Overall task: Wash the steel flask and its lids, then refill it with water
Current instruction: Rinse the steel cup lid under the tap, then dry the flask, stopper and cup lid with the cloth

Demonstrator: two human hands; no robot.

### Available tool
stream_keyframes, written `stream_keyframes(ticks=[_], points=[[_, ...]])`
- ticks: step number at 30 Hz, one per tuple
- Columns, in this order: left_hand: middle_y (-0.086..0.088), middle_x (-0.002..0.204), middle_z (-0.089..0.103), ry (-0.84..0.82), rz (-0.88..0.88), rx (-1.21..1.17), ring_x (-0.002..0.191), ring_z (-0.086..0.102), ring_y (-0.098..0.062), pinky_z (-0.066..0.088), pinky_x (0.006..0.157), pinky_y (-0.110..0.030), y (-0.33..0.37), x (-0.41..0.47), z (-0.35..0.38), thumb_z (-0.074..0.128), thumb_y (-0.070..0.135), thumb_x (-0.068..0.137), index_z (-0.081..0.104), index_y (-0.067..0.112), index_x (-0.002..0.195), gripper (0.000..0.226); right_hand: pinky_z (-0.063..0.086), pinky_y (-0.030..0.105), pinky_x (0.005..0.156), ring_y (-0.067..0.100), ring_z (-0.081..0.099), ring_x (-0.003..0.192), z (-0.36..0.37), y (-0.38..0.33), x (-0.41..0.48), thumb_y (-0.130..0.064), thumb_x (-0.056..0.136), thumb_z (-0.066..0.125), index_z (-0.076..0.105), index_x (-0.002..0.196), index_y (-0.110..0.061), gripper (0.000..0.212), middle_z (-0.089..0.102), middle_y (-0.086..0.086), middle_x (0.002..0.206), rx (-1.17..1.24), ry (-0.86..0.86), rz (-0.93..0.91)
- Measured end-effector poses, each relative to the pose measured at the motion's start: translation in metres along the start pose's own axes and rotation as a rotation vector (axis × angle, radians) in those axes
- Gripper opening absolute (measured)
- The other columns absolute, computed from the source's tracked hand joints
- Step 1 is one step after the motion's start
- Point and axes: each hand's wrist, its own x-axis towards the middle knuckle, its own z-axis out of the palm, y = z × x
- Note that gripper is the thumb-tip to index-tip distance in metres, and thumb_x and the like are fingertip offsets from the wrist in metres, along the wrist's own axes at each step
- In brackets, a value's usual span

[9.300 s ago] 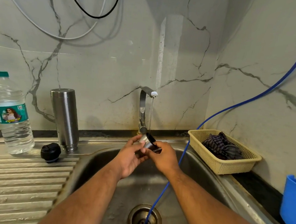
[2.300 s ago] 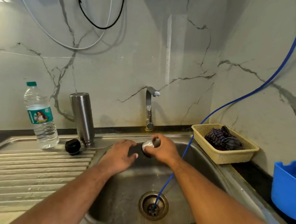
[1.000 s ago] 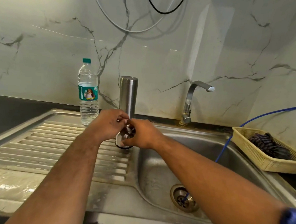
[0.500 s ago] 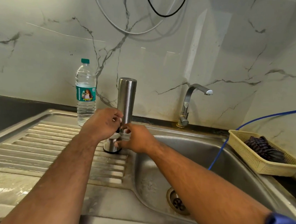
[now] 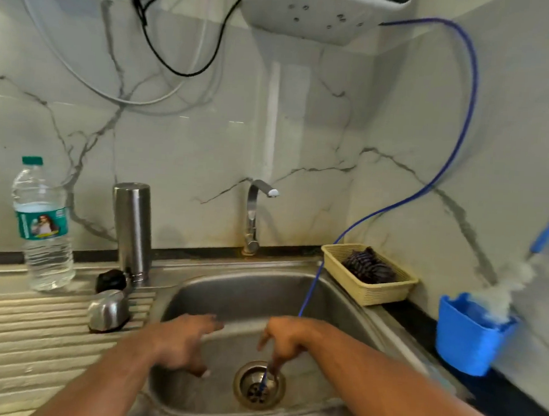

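The steel flask (image 5: 132, 231) stands upright at the back of the drainboard, left of the sink. A black inner lid (image 5: 112, 280) lies at its foot. The steel cup lid (image 5: 108, 310) sits mouth down on the drainboard ridges, just in front. My left hand (image 5: 184, 342) hangs over the sink basin with fingers spread and loose, holding nothing. My right hand (image 5: 286, 338) hangs beside it above the drain (image 5: 259, 385), fingers pointing down, empty. The tap (image 5: 254, 216) is not running.
A plastic water bottle (image 5: 42, 225) stands left of the flask. A thin blue hose (image 5: 308, 296) runs down the wall into the drain. A yellow basket (image 5: 369, 287) with a dark cloth and a blue tub (image 5: 466, 338) with a brush sit right of the sink (image 5: 356, 319).
Both hands let go of the steel cup lid, left on the drainboard, and drew back over the basin. The camera swung right and up.
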Motion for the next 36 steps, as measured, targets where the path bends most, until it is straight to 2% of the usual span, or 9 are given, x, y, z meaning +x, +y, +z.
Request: stream_keyframes(ticks=[4, 8, 12, 15, 20, 25, 28, 32, 36], points=[[0.012, 0.158, 0.041, 0.234, -0.007, -0.084, 0.144, 0.040, -0.008, 0.032, 0.117, -0.025, 0.015, 0.003, -0.010, 0.070, 0.047, 0.092, 0.033, 0.037, 0.156, 0.075, 0.050, 0.031, 0.098, 0.021, 0.064, 0.117, -0.020, 0.040, -0.020, -0.029, 0.086, 0.081, 0.070, 0.129, -0.018, 0.045, 0.068, 0.004, 0.130, 0.115, 0.227, 0.054], [0.014, 0.146, 0.054, 0.415, 0.072, -0.132, 0.129, 0.053, -0.004, 0.044, 0.108, -0.025, 0.049, 0.017, -0.027, 0.068, 0.045, 0.094, 0.043, 0.035, 0.150, 0.062, 0.046, 0.023, 0.086, 0.018, 0.067, 0.108, -0.073, 0.076, -0.041, -0.025, 0.087, 0.079, 0.075, 0.118, -0.015, 0.032, 0.073, 0.003, 0.118, 0.162, 0.393, 0.100], [0.016, 0.135, 0.060, 0.552, 0.142, -0.258, 0.120, 0.059, -0.006, 0.052, 0.101, -0.031, 0.099, 0.049, -0.036, 0.067, 0.046, 0.094, 0.051, 0.038, 0.141, 0.051, 0.048, 0.024, 0.078, 0.019, 0.067, 0.102, -0.115, 0.111, -0.056, -0.020, 0.085, 0.077, 0.078, 0.109, -0.014, 0.024, 0.074, 0.003, 0.109, 0.128, 0.538, 0.184], [0.015, 0.128, 0.064, 0.640, 0.171, -0.274, 0.115, 0.061, -0.006, 0.053, 0.098, -0.035, 0.123, 0.070, -0.020, 0.063, 0.045, 0.096, 0.053, 0.039, 0.136, 0.042, 0.057, 0.032, 0.085, 0.018, 0.068, 0.099, -0.130, 0.139, -0.054, -0.018, 0.083, 0.077, 0.078, 0.102, -0.016, 0.019, 0.075, 0.002, 0.105, 0.126, 0.597, 0.249], [0.021, 0.145, 0.050, 0.528, 0.147, -0.038, 0.135, 0.047, -0.004, 0.045, 0.107, -0.028, 0.120, 0.082, 0.010, 0.050, 0.048, 0.100, 0.038, 0.042, 0.149, 0.050, 0.058, 0.040, 0.090, 0.024, 0.068, 0.104, -0.132, 0.178, -0.034, -0.019, 0.086, 0.072, 0.075, 0.105, -0.019, 0.020, 0.072, 0.005, 0.113, 0.075, 0.640, 0.386], [0.024, 0.140, 0.053, 0.511, 0.147, -0.084, 0.130, 0.050, -0.002, 0.048, 0.103, -0.027, 0.118, 0.088, 0.015, 0.051, 0.046, 0.101, 0.042, 0.042, 0.146, 0.046, 0.054, 0.040, 0.098, 0.028, 0.062, 0.120, -0.120, 0.194, -0.010, -0.029, 0.079, 0.084, 0.064, 0.133, -0.018, 0.059, 0.065, 0.009, 0.131, 0.051, 0.517, 0.483], [0.023, 0.137, 0.055, 0.502, 0.136, -0.081, 0.128, 0.052, -0.003, 0.049, 0.102, -0.029, 0.120, 0.092, 0.016, 0.052, 0.043, 0.101, 0.043, 0.042, 0.145, 0.045, 0.054, 0.038, 0.096, 0.028, 0.062, 0.120, -0.112, 0.197, 0.000, -0.036, 0.074, 0.089, 0.058, 0.138, -0.019, 0.073, 0.063, 0.007, 0.132, 0.030, 0.454, 0.539], [0.023, 0.134, 0.057, 0.483, 0.103, -0.088, 0.126, 0.054, -0.003, 0.051, 0.102, -0.031, 0.116, 0.094, 0.017, 0.054, 0.043, 0.100, 0.047, 0.041, 0.142, 0.043, 0.051, 0.035, 0.086, 0.027, 0.065, 0.113, -0.107, 0.199, 0.006, -0.029, 0.085, 0.077, 0.062, 0.128, -0.019, 0.046, 0.066, 0.006, 0.125, 0.002, 0.509, 0.605], [0.023, 0.132, 0.058, 0.476, 0.088, -0.117, 0.123, 0.056, -0.002, 0.052, 0.100, -0.030, 0.116, 0.092, 0.017, 0.054, 0.041, 0.100, 0.049, 0.041, 0.141, 0.042, 0.054, 0.039, 0.091, 0.028, 0.064, 0.111, -0.118, 0.195, -0.001, -0.028, 0.096, 0.062, 0.061, 0.124, -0.016, 0.031, 0.065, 0.008, 0.123, 0.036, 0.702, 0.694]])
